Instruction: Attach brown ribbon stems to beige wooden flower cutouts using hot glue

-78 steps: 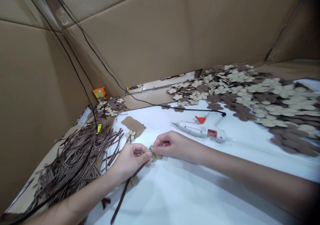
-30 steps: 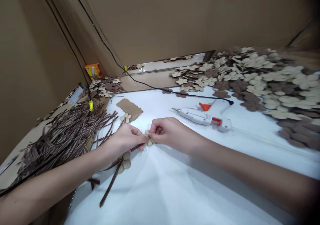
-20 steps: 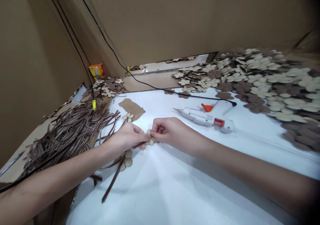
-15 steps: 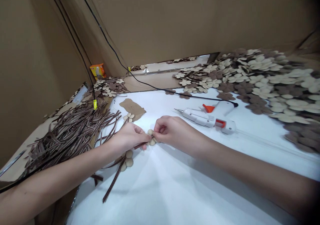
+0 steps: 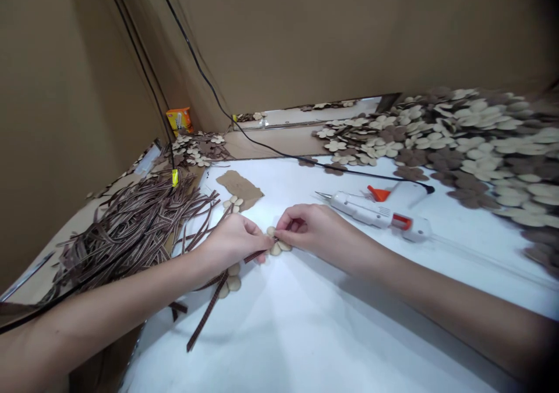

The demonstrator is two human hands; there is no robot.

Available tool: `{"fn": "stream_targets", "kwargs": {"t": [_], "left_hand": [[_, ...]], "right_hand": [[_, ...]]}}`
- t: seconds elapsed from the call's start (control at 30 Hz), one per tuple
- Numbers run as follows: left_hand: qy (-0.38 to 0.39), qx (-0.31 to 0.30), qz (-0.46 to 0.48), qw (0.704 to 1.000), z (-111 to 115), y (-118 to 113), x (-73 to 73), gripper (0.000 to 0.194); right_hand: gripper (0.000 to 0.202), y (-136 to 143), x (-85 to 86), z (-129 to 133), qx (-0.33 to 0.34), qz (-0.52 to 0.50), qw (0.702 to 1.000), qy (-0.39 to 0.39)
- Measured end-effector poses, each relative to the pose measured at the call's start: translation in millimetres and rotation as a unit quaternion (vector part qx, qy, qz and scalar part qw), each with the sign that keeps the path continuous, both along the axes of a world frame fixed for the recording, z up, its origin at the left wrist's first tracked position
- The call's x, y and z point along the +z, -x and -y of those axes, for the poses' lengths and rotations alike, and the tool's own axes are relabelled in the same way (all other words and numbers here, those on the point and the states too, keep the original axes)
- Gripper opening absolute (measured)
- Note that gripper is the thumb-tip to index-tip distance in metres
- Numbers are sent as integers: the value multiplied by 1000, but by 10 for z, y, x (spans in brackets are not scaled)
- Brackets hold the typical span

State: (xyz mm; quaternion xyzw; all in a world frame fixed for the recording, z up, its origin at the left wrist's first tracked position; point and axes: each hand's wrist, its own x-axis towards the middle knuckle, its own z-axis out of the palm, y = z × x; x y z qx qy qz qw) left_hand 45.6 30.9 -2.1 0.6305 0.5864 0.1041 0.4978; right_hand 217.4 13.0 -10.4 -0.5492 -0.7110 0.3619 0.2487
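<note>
"At the bottom middle of the frame, what lies nearest you?"

"A dark ribbon (image 5: 204,318) on the white desk (image 5: 279,346), running beside a spare flower (image 5: 234,283)."

"And your fingers?"

"Mid-frame, my left fingers (image 5: 261,243) hold a cream flower (image 5: 275,250) and a short strip (image 5: 252,257). My right fingers (image 5: 292,239) are pinched narrow at its middle; petal or strip, I can't tell. I'd call this step pressing the strip onto the flower."

"What would the next move call for?"

"A steady pinch, I'd judge. Beyond, right of centre, lies the glue gun (image 5: 364,209); upper right, heaped flowers (image 5: 480,160)."
</note>
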Motion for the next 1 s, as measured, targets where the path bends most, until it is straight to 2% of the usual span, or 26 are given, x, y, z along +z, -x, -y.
{"fn": "stream_targets", "kwargs": {"t": [0.17,0.33,0.57,0.77,1.0], "left_hand": [[-7,-1,5,1000,2,5,-40,19],[-6,-5,0,1000,5,5,7,23],[71,-26,47,996,-15,68,101,30],[38,-37,13,998,-3,63,65,28],[-4,-62,6,998,-24,62,-33,21]], "right_hand": [[14,8,2,-7,-2,3,1000,12],[14,9,-10,-2,0,6,1000,6],[8,14,-63,-33,4,-1,1000,7],[6,36,-49,4,-8,-4,1000,-13],[11,2,-65,-55,5,-32,998,45]]}}
